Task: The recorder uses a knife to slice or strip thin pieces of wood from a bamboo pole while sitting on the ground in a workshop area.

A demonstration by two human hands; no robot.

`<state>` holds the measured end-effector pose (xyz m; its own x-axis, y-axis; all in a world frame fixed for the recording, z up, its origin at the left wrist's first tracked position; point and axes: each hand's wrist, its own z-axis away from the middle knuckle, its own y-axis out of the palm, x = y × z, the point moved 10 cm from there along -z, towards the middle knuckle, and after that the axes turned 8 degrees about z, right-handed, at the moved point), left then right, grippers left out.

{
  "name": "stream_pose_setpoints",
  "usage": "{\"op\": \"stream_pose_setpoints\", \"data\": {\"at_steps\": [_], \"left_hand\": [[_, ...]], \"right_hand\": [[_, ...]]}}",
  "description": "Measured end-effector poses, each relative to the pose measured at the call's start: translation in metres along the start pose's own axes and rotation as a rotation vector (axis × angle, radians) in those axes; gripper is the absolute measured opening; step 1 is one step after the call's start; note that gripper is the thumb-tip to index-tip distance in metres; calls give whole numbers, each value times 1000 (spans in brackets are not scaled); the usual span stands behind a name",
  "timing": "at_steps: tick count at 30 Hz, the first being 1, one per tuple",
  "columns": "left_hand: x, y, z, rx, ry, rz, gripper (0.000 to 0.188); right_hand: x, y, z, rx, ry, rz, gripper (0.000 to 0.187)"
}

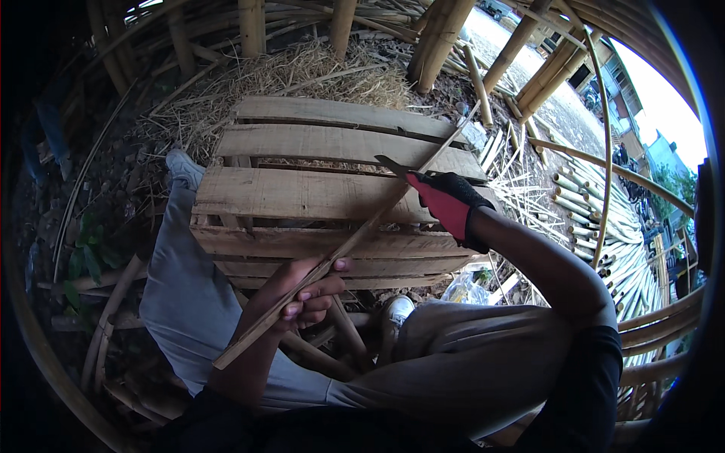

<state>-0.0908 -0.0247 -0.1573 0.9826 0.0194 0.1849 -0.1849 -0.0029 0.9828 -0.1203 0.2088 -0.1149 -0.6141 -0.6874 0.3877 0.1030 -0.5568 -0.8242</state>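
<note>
A long split bamboo strip [365,231] runs slantwise from my lap up over a slatted wooden crate [279,190]. My left hand [311,291], bare, is closed around its lower part, with the near end sticking out past my wrist. My right hand [451,202] wears a red and black glove and is closed on a knife. The dark knife blade [391,165] points left and lies across the strip, seemingly touching it. The knife's handle is hidden inside the glove.
Straw and shavings [317,72] lie beyond the crate, beside upright bamboo posts [440,41]. Cut bamboo poles [604,219] are stacked at the right, near pale loose slivers [521,181]. Clear plastic [464,291] lies by my right knee. Bamboo pieces [317,351] lie between my legs.
</note>
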Motion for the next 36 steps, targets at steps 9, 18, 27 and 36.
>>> {"op": "stream_pose_setpoints", "data": {"at_steps": [9,18,27,36], "left_hand": [[2,-1,2,-17,41,-73,18],[3,-4,1,-49,3,-156,16],[5,0,1,-32,-7,-177,17],[1,-5,-1,-73,23,-152,18]], "right_hand": [[20,14,19,83,-132,-6,54],[12,7,4,58,11,8,56],[-2,0,6,71,119,-73,59],[16,-4,22,45,98,-15,50]]}}
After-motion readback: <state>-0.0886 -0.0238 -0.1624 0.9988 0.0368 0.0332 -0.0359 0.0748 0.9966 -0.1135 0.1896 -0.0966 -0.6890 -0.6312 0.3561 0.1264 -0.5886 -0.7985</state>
